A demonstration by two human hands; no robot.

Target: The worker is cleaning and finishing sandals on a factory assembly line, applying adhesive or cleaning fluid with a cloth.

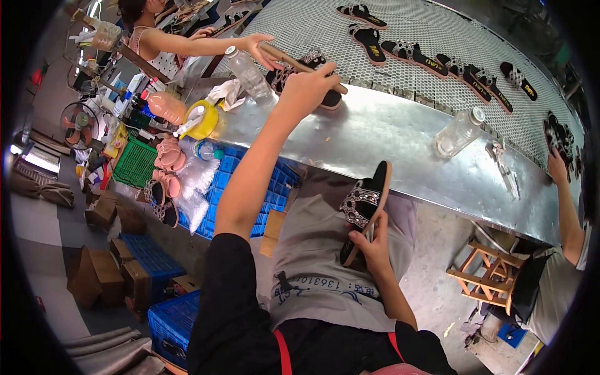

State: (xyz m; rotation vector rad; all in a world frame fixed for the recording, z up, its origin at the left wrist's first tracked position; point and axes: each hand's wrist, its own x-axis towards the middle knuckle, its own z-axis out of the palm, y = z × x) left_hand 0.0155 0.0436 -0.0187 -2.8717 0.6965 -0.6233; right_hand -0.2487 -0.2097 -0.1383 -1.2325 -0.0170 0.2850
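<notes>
In my right hand (373, 245), a black sandal (364, 203) with a silver, jewelled strap stands on its side above my lap, fingers closed round its heel end. My left hand (306, 92) reaches to the far side of the metal table edge, closed on another sandal (289, 60) whose tan sole edge shows. A co-worker's hand (265, 50) is at the other end of that sandal. Beneath and behind it lies one more dark sandal (331, 100), partly hidden by my left hand.
Several sandals (412, 56) lie on the mesh conveyor (294, 25) beyond the metal ledge (387, 144). Clear bottles (459, 132) stand at both sides. At left are a yellow tape roll (206, 122), a green basket (134, 161) and blue crates (234, 194). Another person's arm (567, 206) reaches in from the right.
</notes>
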